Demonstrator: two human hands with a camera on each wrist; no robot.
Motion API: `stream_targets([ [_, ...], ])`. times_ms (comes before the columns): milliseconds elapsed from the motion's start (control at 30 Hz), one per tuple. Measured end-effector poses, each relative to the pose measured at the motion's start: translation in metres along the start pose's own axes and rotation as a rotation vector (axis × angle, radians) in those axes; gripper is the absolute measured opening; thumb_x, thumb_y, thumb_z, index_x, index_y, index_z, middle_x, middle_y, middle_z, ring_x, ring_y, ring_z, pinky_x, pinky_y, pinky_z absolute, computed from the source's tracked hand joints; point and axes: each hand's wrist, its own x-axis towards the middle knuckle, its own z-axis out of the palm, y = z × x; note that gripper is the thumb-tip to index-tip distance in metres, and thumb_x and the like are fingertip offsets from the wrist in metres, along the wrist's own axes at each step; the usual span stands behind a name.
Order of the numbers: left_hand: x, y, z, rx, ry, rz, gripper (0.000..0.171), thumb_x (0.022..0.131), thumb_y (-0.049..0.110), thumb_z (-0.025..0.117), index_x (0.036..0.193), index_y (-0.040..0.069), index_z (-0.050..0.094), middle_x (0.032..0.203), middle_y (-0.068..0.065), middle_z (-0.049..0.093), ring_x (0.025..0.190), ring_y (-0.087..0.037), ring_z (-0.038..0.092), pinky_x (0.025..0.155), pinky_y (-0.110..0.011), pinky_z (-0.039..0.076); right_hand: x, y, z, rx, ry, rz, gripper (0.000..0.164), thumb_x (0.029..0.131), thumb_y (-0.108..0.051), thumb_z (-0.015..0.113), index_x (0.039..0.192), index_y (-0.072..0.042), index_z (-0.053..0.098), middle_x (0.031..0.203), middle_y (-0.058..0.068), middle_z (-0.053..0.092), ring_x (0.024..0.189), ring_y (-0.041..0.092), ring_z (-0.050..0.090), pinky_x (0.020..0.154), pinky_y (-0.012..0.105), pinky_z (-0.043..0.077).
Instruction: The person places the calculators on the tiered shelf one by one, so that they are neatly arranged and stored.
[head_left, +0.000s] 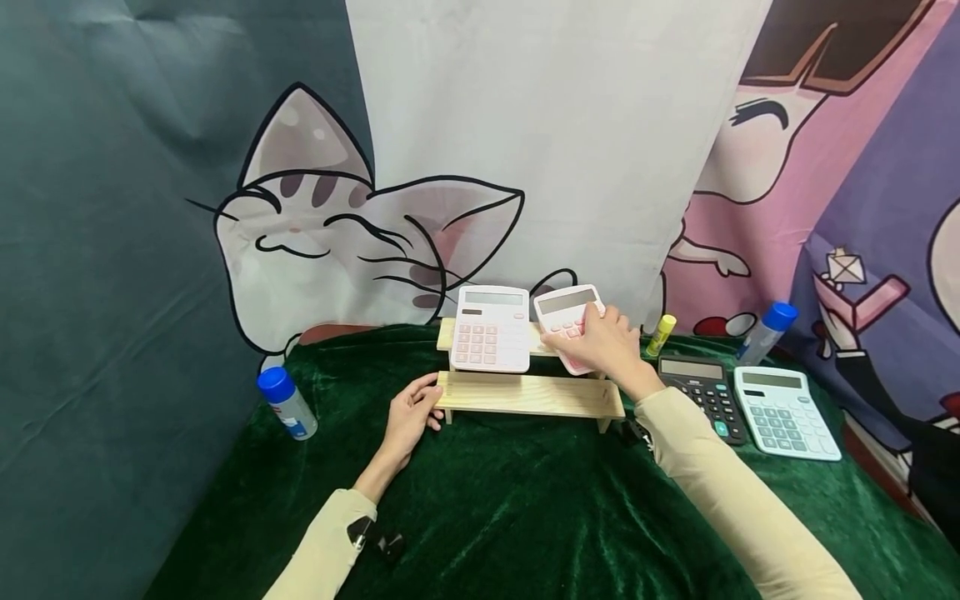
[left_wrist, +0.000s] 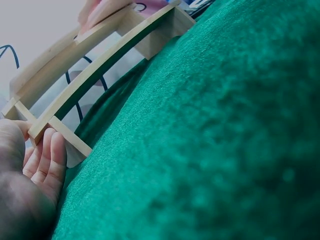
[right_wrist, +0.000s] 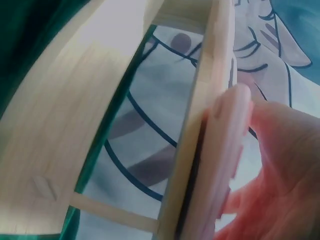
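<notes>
A two-tier wooden rack (head_left: pixel 536 395) stands on the green cloth. My left hand (head_left: pixel 411 417) holds the left end of its lower step, thumb on top and fingers below; the left wrist view shows the fingers (left_wrist: pixel 56 155) curled under the wood. Upright on the upper step, at the left, sits a white and pink calculator (head_left: pixel 492 329). To its right, a second pink calculator (head_left: pixel 564 302) leans tilted on the same step. My right hand (head_left: pixel 606 340) grips this tilted one across its keys, covering its lower right part.
On the right lie a black calculator (head_left: pixel 697 392) and a pale blue calculator (head_left: pixel 787 417), with a yellow glue stick (head_left: pixel 661 335) and a blue-capped bottle (head_left: pixel 765 335) behind. Another blue-capped bottle (head_left: pixel 288 404) stands at the left. A cartoon-printed curtain (head_left: pixel 555 125) hangs behind.
</notes>
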Motion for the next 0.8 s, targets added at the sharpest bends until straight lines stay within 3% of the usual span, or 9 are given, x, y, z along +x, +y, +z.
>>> stream_targets([
  [100, -0.001, 0.000, 0.000, -0.005, 0.007, 0.000, 0.035, 0.099, 0.020, 0.063, 0.133, 0.011, 0.061, 0.101, -0.005, 0.067, 0.065, -0.010, 0.063, 0.051, -0.020, 0.054, -0.004, 0.008, -0.003, 0.035, 0.008, -0.059, 0.089, 0.083, -0.073, 0.060, 0.135, -0.002, 0.044, 0.131, 0.030, 0.042, 0.121, 0.049, 0.041, 0.100, 0.068, 0.034],
  [200, -0.001, 0.001, -0.001, -0.007, 0.000, -0.004, 0.035, 0.099, 0.020, 0.063, 0.133, 0.011, 0.060, 0.101, -0.004, 0.066, 0.065, -0.010, 0.062, 0.051, -0.020, 0.054, -0.011, 0.025, -0.002, 0.130, 0.092, -0.138, 0.080, 0.091, -0.062, 0.058, 0.142, -0.001, 0.044, 0.145, 0.030, 0.037, 0.131, 0.050, 0.037, 0.104, 0.069, 0.031],
  [333, 0.002, 0.002, -0.003, -0.012, -0.007, 0.009, 0.036, 0.099, 0.020, 0.063, 0.133, 0.010, 0.060, 0.100, -0.003, 0.066, 0.065, -0.010, 0.063, 0.051, -0.020, 0.054, -0.024, 0.052, 0.004, 0.319, 0.269, -0.242, 0.051, 0.097, -0.036, 0.060, 0.132, 0.001, 0.056, 0.146, 0.027, 0.042, 0.134, 0.047, 0.038, 0.108, 0.067, 0.029],
  [400, 0.004, 0.002, -0.003, -0.014, -0.007, 0.017, 0.036, 0.099, 0.021, 0.064, 0.133, 0.010, 0.060, 0.099, -0.003, 0.066, 0.065, -0.010, 0.063, 0.051, -0.020, 0.054, -0.028, 0.064, 0.008, 0.398, 0.319, -0.282, 0.039, 0.097, -0.023, 0.060, 0.126, 0.002, 0.060, 0.143, 0.025, 0.046, 0.133, 0.044, 0.040, 0.107, 0.066, 0.031],
  [533, 0.004, 0.003, -0.004, -0.008, -0.008, 0.001, 0.039, 0.099, 0.023, 0.064, 0.135, 0.009, 0.059, 0.101, -0.004, 0.067, 0.065, -0.011, 0.063, 0.051, -0.020, 0.054, -0.032, 0.079, 0.017, 0.471, 0.306, -0.351, 0.036, 0.093, -0.009, 0.061, 0.127, 0.002, 0.060, 0.142, 0.023, 0.048, 0.133, 0.041, 0.041, 0.105, 0.062, 0.035],
  [800, 0.002, 0.000, -0.003, -0.027, -0.030, -0.028, 0.044, 0.099, 0.025, 0.064, 0.139, 0.008, 0.056, 0.104, -0.002, 0.066, 0.068, -0.011, 0.063, 0.053, -0.021, 0.055, -0.034, 0.086, 0.022, 0.437, 0.258, -0.385, 0.039, 0.085, -0.006, 0.066, 0.124, -0.002, 0.064, 0.141, 0.020, 0.050, 0.132, 0.040, 0.042, 0.107, 0.063, 0.035],
])
